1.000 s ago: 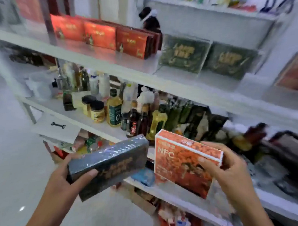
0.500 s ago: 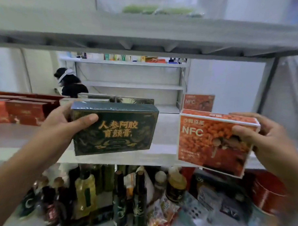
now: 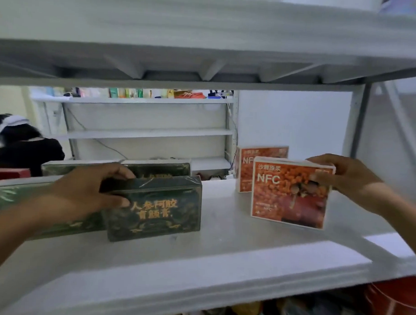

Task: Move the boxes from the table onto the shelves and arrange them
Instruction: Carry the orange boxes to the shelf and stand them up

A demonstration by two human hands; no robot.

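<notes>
Left hand grips green box at 3 o'clock, long axis 9–3; right hand grips orange box at 9 o'clock.

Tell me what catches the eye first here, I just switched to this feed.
The left hand grips a dark green box with gold lettering by its top left end, low on the white shelf. To the right, the right hand holds an orange NFC box by its upper right corner, slightly tilted. A second orange NFC box stands just behind it, and more green boxes sit behind the dark green one.
</notes>
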